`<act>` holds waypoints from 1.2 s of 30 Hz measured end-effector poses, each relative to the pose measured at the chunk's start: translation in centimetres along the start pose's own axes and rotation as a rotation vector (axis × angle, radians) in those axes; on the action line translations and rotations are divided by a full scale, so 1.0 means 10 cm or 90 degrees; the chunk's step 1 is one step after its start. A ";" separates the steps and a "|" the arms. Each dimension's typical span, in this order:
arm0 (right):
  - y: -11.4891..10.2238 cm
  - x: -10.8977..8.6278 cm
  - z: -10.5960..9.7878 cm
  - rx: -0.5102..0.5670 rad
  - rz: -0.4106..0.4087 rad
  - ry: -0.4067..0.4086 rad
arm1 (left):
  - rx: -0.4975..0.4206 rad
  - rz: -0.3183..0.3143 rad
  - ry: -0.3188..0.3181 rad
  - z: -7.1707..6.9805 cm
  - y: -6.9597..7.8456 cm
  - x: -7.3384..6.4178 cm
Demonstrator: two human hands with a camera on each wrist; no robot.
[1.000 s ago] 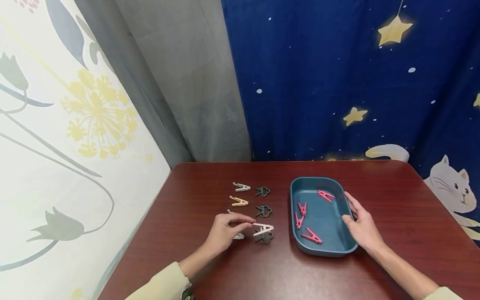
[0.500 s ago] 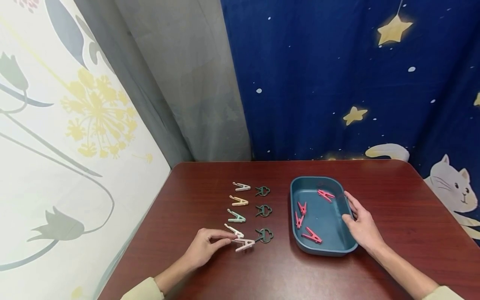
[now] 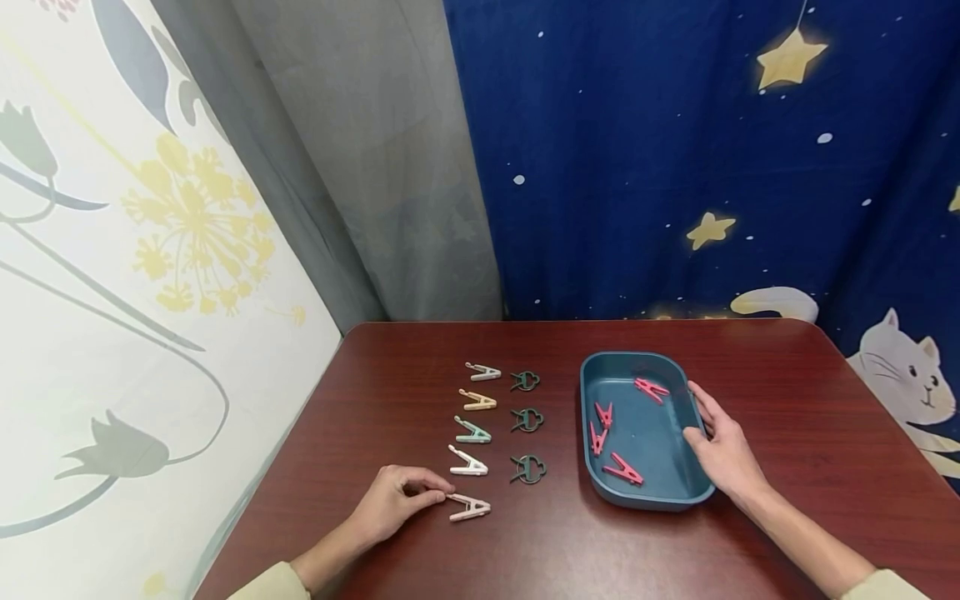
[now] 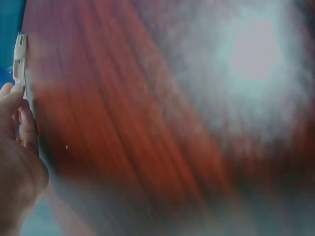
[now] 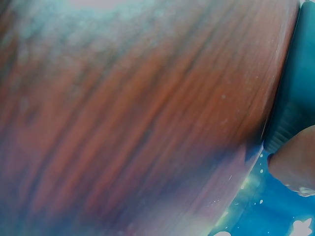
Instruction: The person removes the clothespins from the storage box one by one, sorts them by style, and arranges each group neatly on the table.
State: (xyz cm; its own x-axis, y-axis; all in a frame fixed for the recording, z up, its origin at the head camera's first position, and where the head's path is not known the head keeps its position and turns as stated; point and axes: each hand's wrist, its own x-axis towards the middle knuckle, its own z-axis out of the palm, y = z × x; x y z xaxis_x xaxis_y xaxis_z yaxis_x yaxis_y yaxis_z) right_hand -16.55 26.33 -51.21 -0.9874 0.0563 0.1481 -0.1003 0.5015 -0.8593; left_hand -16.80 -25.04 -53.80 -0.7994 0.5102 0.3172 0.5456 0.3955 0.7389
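My left hand (image 3: 396, 502) pinches one leg of a pale pinkish clothespin (image 3: 470, 507) between thumb and fingers, low over the table at the near end of a column of clothespins. In the left wrist view that clothespin (image 4: 19, 59) stands out from the fingertips. Just beyond it lies a white clothespin (image 3: 468, 461), then a mint green one (image 3: 472, 431), a yellow one (image 3: 477, 400) and a whitish one (image 3: 483, 372). My right hand (image 3: 723, 446) grips the right wall of a blue-green bin (image 3: 647, 503), thumb over the rim. Several red clothespins (image 3: 624, 470) lie inside.
Three dark green clips, a near one (image 3: 528, 469), a middle one (image 3: 527, 420) and a far one (image 3: 525, 381), form a second column between the clothespins and the bin. The reddish-brown table (image 3: 555, 550) ends at curtains behind and a patterned panel at left.
My left hand has carried the pale pinkish clothespin left and toward me, from over the near green clip to below the white clothespin. The right hand and bin have stayed put.
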 end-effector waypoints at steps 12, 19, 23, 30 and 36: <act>0.00 0.01 0.01 0.005 -0.003 -0.002 | 0.045 -0.004 -0.029 -0.11 -0.09 -0.01; 0.00 0.01 0.01 0.009 -0.007 0.000 | 0.021 0.006 -0.023 -0.18 -0.08 0.04; -0.01 0.01 0.01 0.010 -0.007 0.000 | 0.038 -0.020 0.015 -0.26 0.01 0.19; -0.01 0.00 0.00 0.005 -0.006 0.001 | 0.056 0.017 0.079 -0.43 0.10 0.77; 0.00 0.00 0.00 0.001 0.002 -0.002 | 0.085 0.047 0.113 -0.39 0.24 1.37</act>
State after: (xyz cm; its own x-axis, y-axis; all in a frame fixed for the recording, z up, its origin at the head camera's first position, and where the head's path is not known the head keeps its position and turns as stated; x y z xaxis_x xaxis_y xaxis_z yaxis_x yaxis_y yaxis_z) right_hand -16.52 26.33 -51.16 -0.9880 0.0560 0.1438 -0.0970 0.4996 -0.8608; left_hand -27.42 -20.10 -45.40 -0.7811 0.4041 0.4760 0.6236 0.4653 0.6282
